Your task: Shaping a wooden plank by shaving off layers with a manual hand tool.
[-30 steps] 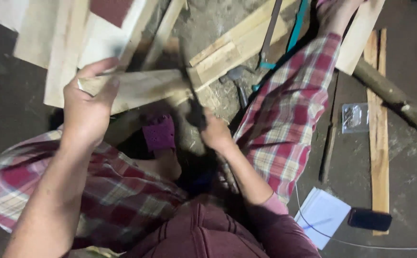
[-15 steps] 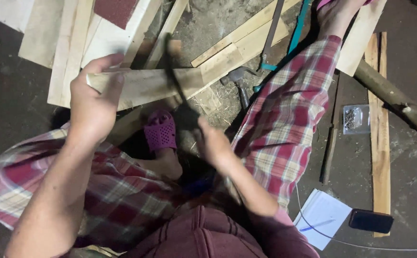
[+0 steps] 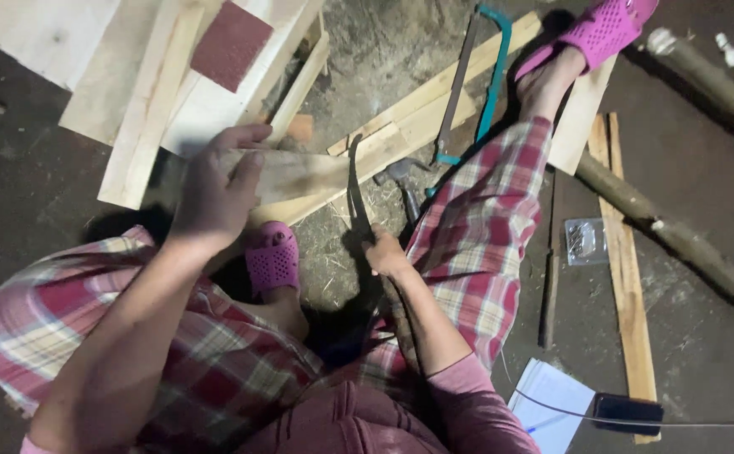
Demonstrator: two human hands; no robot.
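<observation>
From the head camera I am seeing the left hand (image 3: 216,189) clasping the end of a pale wooden board (image 3: 300,174), fingers wrapped over its top edge at about ten o'clock from centre. The right hand (image 3: 384,255) is clenching the handle of a dark curved blade (image 3: 355,189), whose edge is resting on that board just right of the left hand. At three o'clock a clear plastic packet (image 3: 586,240) is lying on the floor; I cannot make out its contents. A teal-framed saw (image 3: 485,80) is sitting at one o'clock. The blade's handle is hiding inside the fist, and shadow is swallowing the ground beneath the knees
</observation>
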